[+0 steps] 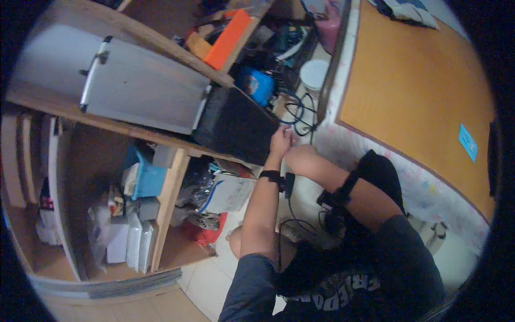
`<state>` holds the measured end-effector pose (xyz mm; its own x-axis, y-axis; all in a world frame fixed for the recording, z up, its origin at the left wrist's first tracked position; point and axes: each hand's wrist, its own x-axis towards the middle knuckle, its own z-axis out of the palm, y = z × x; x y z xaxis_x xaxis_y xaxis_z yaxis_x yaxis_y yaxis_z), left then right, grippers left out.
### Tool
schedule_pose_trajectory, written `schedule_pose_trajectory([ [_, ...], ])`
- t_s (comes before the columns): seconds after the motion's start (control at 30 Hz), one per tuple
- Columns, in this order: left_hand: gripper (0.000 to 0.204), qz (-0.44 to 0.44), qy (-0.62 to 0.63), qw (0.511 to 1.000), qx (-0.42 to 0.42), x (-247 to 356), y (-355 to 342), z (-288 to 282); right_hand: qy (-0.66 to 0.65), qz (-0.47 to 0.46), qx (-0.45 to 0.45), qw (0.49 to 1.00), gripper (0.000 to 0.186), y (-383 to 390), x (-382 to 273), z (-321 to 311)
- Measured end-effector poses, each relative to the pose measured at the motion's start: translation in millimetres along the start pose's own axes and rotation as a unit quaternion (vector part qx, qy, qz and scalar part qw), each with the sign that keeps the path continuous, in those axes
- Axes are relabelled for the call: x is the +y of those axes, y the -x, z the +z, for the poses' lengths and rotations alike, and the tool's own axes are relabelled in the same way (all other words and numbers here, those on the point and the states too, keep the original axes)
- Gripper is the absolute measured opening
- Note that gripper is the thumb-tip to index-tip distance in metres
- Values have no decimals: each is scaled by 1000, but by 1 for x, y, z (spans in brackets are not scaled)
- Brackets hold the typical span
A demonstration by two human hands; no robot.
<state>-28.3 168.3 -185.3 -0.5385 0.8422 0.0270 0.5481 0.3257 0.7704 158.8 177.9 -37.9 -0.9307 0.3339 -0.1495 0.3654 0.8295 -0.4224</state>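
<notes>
My left hand [281,141] and my right hand [301,159] are close together over the pale floor, beside the end of a black case [236,121]. The left fingers are bent and pinched together; what lies between them is too small to make out. My right hand is curled, its back towards me, and hides most of its fingers. Just past both hands a loose black cable [306,110] lies in loops, one strand running down close to the right hand. A black plug-like block [290,185] with a thin cord lies on the floor between my forearms.
Left of me stands a wooden shelf [171,214] holding a silver case [147,86], a light-blue bin [147,174] and bagged papers. An orange tray [228,38], a blue container [256,86] and a white tub [314,74] are at the far end. A brown-topped table [413,80] flanks my right.
</notes>
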Motion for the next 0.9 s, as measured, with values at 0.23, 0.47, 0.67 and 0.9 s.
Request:
schedule_pose_trajectory([
  [0.23, 33, 93, -119, 979, 134, 118, 8, -86, 67, 2, -41, 997, 20, 1, 29, 22],
  [0.47, 43, 80, -173, 950, 246, 251, 9, -222, 31, -22, -60, 997, 27, -1, 31, 33],
  [0.67, 24, 219, -269, 854, 388, 332, 9, -313, 18, -27, -94, 995, 37, 1, 31, 27],
  [0.9, 26, 148, -375, 752, 522, 378, 12, -387, 8, -25, -104, 994, 46, 0, 31, 26],
])
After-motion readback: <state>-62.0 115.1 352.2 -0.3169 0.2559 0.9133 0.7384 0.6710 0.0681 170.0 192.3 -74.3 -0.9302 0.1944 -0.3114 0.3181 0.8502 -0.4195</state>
